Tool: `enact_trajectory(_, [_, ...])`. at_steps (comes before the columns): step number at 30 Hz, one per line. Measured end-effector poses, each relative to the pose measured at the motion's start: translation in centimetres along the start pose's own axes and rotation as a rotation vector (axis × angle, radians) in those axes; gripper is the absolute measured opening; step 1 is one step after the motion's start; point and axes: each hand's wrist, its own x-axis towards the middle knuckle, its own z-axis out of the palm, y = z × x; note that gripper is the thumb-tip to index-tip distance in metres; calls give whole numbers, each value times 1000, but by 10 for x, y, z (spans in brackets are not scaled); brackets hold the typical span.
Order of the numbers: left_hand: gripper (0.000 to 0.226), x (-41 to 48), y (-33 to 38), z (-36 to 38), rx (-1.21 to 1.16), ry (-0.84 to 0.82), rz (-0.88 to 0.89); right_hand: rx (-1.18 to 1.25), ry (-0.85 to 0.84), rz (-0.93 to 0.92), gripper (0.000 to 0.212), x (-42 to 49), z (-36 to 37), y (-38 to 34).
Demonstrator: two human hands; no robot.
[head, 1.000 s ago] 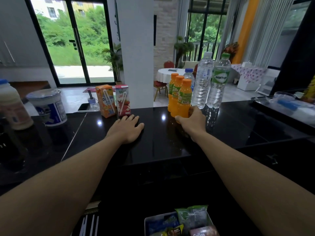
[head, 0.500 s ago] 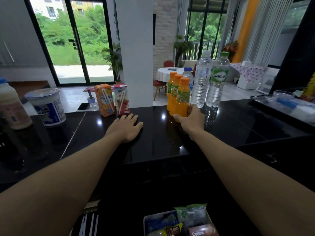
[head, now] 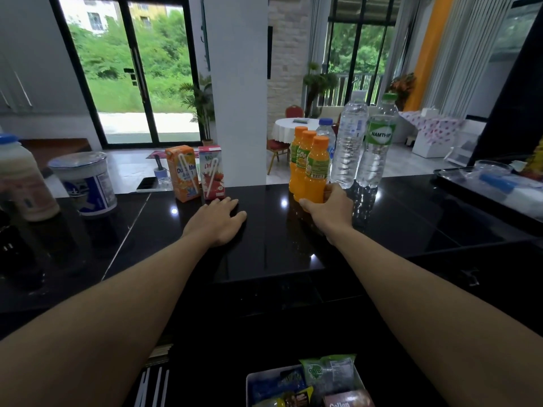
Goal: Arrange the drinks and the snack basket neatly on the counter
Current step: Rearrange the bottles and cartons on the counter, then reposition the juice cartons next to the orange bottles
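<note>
Three orange juice bottles stand in a tight row on the black counter. My right hand grips the base of the nearest orange juice bottle. Behind them are a small blue-capped water bottle, a tall clear water bottle and a green-capped water bottle. My left hand lies flat on the counter, just in front of an orange juice carton and a red juice carton. The snack basket, full of packets, sits low at the bottom edge, below the counter.
A white tub and a large blue-capped jar stand at the counter's left. A dark tray with plastic-wrapped items lies at the right. A white pillar rises behind the cartons.
My right hand has slid the nearest orange bottle slightly away from me, closer to the other two. My left hand has stayed flat on the counter.
</note>
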Motion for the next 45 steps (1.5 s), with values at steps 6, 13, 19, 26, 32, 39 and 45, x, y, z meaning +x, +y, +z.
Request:
enact_trajectory(6, [44,-10,-1,-6,-205,105,-47,19,71,-55,67,-5,-5,-1])
enact_trajectory(13, [31,-18,-16,-25,-306,198,-116,-61,191,-408,43,-23,-6,-6])
enact_trajectory(19, [30,-29,-56,-49,-113,161,-139,-69,-246,-564,28,-34,19,-23])
enact_trajectory(26, [58,-26,-106,-53,-9,68,-245,-113,-436,-376,59,-19,83,-53])
enact_trajectory(32, [65,-26,-112,-42,28,28,-271,-148,-392,-250,74,-3,136,-66])
enact_trajectory(39, [63,-25,-111,-42,63,28,-289,-125,-352,-205,62,1,180,-87])
enact_trajectory(45, [64,-24,-112,-40,64,26,-295,-169,-255,-210,48,-2,185,-89])
